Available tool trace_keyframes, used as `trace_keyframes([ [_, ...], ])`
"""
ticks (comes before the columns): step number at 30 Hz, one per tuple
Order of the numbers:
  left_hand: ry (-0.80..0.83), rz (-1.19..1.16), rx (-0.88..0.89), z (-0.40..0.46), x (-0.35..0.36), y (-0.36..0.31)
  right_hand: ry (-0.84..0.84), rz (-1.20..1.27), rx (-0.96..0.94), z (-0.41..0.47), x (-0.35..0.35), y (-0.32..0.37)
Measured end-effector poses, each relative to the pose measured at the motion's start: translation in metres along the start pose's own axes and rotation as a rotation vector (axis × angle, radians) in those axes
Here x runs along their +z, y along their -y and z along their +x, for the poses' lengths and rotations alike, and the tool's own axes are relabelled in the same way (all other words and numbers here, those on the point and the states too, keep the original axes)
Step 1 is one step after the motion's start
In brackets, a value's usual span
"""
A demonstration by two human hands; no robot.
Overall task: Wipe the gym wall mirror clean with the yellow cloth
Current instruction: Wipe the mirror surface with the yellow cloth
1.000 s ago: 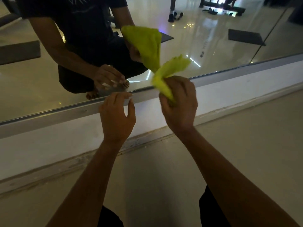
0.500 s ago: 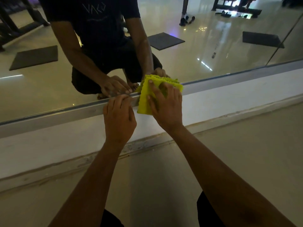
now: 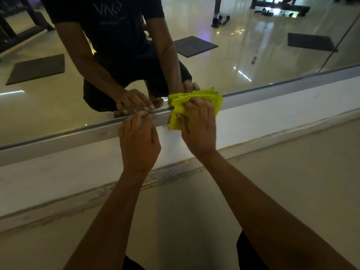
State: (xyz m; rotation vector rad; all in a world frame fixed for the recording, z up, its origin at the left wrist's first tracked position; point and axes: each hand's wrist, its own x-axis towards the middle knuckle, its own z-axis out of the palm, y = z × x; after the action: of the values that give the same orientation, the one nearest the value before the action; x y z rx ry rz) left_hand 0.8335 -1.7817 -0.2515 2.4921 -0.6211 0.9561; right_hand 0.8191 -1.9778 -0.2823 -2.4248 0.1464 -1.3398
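Pale, glossy floor tiles (image 3: 292, 182) fill the lower frame beneath my forearms. At centre, my left hand (image 3: 139, 143) rests on the silver metal mirror frame (image 3: 272, 92), fingers loosely bent, holding nothing. Just right, my right hand (image 3: 198, 127) presses the folded yellow microfibre cloth (image 3: 194, 98) flat against the frame with straight fingers. Beyond, the large gym wall mirror (image 3: 233, 61) fills the upper frame, reflecting dark floor mats. I judge only the bottom edge is started; the glass remains.

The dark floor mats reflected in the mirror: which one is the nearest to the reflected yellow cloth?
The middle mat, just above the yellow cloth. The left mat and the right mat lie far off toward the mirror's sides.
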Motion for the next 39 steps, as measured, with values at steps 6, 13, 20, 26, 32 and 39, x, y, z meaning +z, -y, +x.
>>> trace_keyframes([
  [6,-0.055,-0.016,-0.016,0.005,0.005,-0.001,0.029,-0.05,-0.092,0.006,-0.015,-0.029],
  [13,-0.084,-0.017,0.023,0.006,0.009,0.003,0.08,0.012,-0.132,0.001,-0.002,-0.002],
  [20,-0.073,-0.004,-0.004,0.007,0.015,-0.015,-0.008,-0.029,0.058,0.01,-0.029,-0.034],
  [26,-0.053,-0.006,0.104,0.016,0.031,-0.05,0.084,-0.017,-0.066,0.016,-0.03,-0.035],
  [32,-0.037,0.005,0.117,0.02,0.032,-0.037,-0.013,-0.036,0.121,0.02,-0.039,-0.049],
  [39,-0.069,-0.021,0.039,0.022,0.031,-0.051,0.041,-0.054,0.068,0.024,-0.053,-0.069],
])
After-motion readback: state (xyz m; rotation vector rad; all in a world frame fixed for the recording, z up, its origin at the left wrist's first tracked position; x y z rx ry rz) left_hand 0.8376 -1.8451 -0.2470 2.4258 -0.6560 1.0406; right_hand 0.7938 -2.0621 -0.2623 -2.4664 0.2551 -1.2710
